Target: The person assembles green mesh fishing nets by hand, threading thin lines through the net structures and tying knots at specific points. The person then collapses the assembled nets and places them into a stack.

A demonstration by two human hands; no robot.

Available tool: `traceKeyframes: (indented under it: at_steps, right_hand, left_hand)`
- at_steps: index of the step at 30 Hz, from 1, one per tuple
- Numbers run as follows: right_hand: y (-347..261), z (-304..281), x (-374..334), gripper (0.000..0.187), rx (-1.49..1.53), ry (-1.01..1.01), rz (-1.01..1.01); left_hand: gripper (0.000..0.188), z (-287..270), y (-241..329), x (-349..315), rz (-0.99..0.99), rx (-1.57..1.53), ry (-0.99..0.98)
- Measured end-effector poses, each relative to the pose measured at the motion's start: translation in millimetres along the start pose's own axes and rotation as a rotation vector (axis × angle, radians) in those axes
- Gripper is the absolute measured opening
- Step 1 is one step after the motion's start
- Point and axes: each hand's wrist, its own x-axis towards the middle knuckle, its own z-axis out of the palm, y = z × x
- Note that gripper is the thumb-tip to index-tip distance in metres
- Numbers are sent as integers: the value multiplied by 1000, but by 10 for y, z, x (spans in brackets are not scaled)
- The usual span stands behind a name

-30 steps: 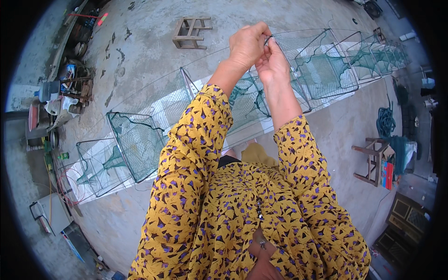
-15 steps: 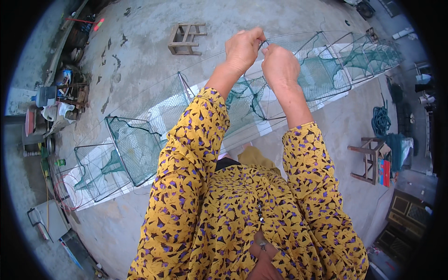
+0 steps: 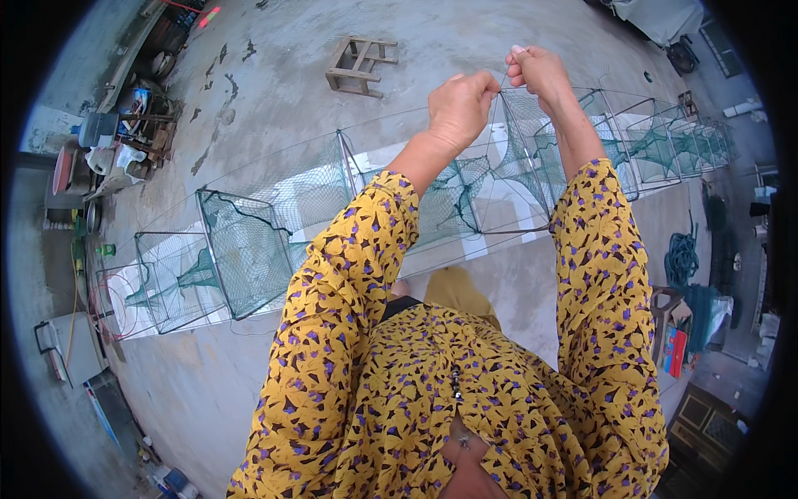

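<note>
A long green fish trap [image 3: 245,249], made of netting over several rectangular metal frames, stretches across in front of me from left to far right. My left hand [image 3: 460,108] is closed in a pinch at the top corner of one frame [image 3: 524,145], where the netting meets it. Just right of it and slightly higher, my right hand [image 3: 542,73] is also pinched, with fingertips together. A thin dark strand seems to run between the two hands, but what the right fingertips hold is too small to make out.
Beyond the trap a small wooden stool [image 3: 359,68] lies on its side on the concrete floor [image 3: 283,83]. White sheeting [image 3: 382,155] lies beneath the netting. At right are coiled green rope [image 3: 682,258] and another wooden stool [image 3: 665,303]; basins and clutter [image 3: 108,158] line the left wall.
My right hand has pulled up and to the right, away from the left one. My left hand has shifted right and a little down; the whole view has also turned slightly.
</note>
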Motion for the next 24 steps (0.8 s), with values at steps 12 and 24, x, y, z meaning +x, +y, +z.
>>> traceKeyframes:
  at_steps: [12,24]
  right_hand:
    - [484,-381,-455,22,47,150,-169]
    - [1001,299,-793,27,-1114,-815,-379]
  left_hand:
    - [22,149,11,-248,242,-200,-426]
    - [13,-1095,724,-824,-115,-674,-759]
